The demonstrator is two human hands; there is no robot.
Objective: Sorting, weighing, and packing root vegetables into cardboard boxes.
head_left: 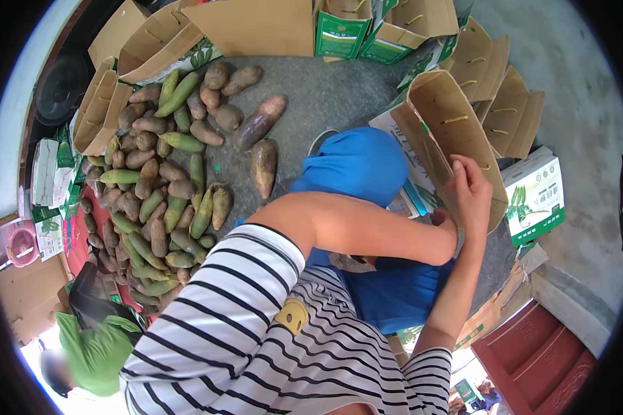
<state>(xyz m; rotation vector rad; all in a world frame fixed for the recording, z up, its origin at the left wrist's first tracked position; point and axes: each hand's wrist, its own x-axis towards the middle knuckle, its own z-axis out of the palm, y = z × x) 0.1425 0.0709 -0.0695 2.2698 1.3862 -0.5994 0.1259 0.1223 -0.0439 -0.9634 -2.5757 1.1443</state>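
Observation:
An open brown cardboard box (429, 104) stands tilted at my right, with yellow cord handles on its inner wall. My right hand (472, 194) is at its near end, thumb and fingers closed on the rim of the near wall. My left arm reaches across my lap to the same end of the box. There my left hand (441, 218) is mostly hidden behind my right wrist, so its fingers cannot be made out. The part of the box interior that shows holds no vegetables. Two large brown cucumber-like vegetables (263, 168) lie on the grey floor left of my blue-trousered knee.
A big heap of green and brown cucumber-like vegetables (152, 200) spreads at my left. More open cardboard boxes (342, 34) line the far side and the right. A white and green printed box (535, 196) stands by the wall. A person in green (97, 353) is at lower left.

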